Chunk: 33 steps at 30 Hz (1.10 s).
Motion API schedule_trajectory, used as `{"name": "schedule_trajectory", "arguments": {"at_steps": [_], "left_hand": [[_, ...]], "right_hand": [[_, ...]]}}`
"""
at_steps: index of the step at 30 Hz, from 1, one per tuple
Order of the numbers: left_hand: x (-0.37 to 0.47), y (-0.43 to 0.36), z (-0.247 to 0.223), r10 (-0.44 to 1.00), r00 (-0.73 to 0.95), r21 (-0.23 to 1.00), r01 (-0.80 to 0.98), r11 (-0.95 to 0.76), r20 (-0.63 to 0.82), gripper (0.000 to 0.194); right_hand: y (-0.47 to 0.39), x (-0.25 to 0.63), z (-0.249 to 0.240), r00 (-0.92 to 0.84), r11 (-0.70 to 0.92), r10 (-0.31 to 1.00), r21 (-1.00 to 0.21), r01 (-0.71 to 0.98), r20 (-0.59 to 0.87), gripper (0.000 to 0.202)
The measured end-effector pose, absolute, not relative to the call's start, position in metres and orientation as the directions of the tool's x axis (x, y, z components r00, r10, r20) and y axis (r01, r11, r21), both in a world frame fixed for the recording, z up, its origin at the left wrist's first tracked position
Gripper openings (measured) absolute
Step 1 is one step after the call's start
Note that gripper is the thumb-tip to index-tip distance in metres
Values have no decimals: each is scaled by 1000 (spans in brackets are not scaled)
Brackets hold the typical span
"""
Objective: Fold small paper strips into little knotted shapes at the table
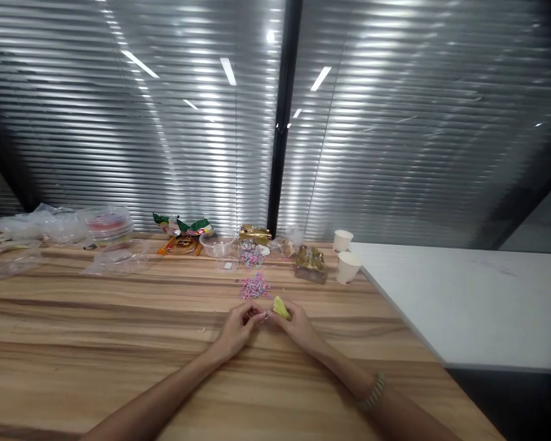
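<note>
My left hand (237,326) is closed in a pinch above the wooden table, its fingertips almost meeting those of the other hand. A tiny pale thing shows at those fingertips, too small to name. My right hand (299,327) is closed around a crumpled, soft-looking yellow piece (280,307), which sticks up between thumb and fingers. Just beyond both hands lies a loose pile of small pink, white and bluish ring-like pieces (256,286). More such pieces (251,260) spill from a clear bag or container behind that pile.
Along the back stand a clear plastic bowl (217,246), green snack packets (183,225), gold-wrapped packs (310,264) and paper cups (348,267). At the left are stacked lids (108,224) and clear plastic bags (41,224). A white table (459,300) adjoins on the right.
</note>
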<state>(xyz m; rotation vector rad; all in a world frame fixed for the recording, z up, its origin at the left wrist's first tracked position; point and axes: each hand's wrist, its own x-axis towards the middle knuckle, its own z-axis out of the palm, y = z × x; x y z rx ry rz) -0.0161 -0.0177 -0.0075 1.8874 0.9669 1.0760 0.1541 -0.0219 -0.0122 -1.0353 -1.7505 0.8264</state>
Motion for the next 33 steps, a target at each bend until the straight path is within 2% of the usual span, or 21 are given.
{"name": "schedule_trajectory", "arguments": {"at_steps": [3,8,11,13,18,21,27,33], "left_hand": [[-17,-18,-8,868,371,871,234,-432,330,19],[-17,-16,-8,889,324,882,237,-406,322,18],[-17,-17,-8,891,316,885,229,-406,327,18],[-17,-17,-8,892,311,893,205,-401,329,18],[-17,-18,-8,867,365,886,188,-424,338,18],[-17,-19,-7,848,412,886,171,-432,334,18],[-16,-21,-3,841,441,902,137,-409,314,21],[-15,-21,-4,852,425,907,143,-396,305,23]], "right_hand": [[-21,155,-16,-212,420,905,-856,302,370,33],[-12,163,-25,93,321,917,-857,403,387,34],[-7,168,-28,166,277,911,-859,431,377,33],[-7,168,-26,112,312,914,-853,419,389,35],[-20,162,-12,-243,435,895,-850,296,373,37],[-25,159,-5,-328,466,867,-845,261,376,35],[-24,160,-5,-386,513,826,-832,212,411,29],[-25,159,-8,-353,495,850,-821,284,390,29]]}}
